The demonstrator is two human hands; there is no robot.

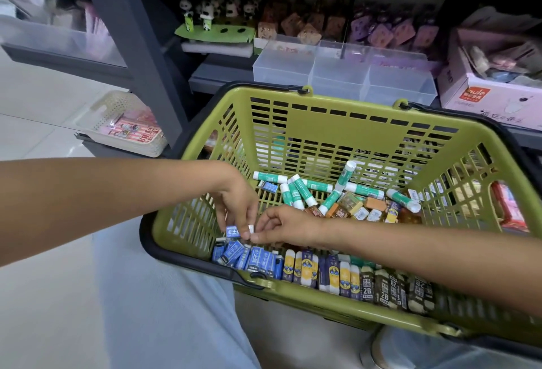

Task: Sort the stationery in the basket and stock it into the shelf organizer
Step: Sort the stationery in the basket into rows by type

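A green shopping basket [352, 110] rests on my lap below the shelf. Inside it, blue erasers [249, 257], yellow-and-white erasers [305, 269] and dark 2B erasers [390, 286] stand in rows along the near wall. Loose green-and-white glue sticks [305, 189] and small orange and yellow items [360, 207] lie farther back. My left hand [237, 207] pinches a small blue eraser [232, 231] above the blue row. My right hand [281, 226] meets it, fingertips pinching a small white piece [251, 228], apparently that eraser's end. The clear shelf organizer [343, 75] sits behind the basket.
On the shelf behind the organizer stand panda figures [211, 13], brown and purple packaged items [352, 28] and a pink box [492, 86] at the right. A dark shelf post [140, 45] rises at left, with a white tray [126, 125] on a lower shelf.
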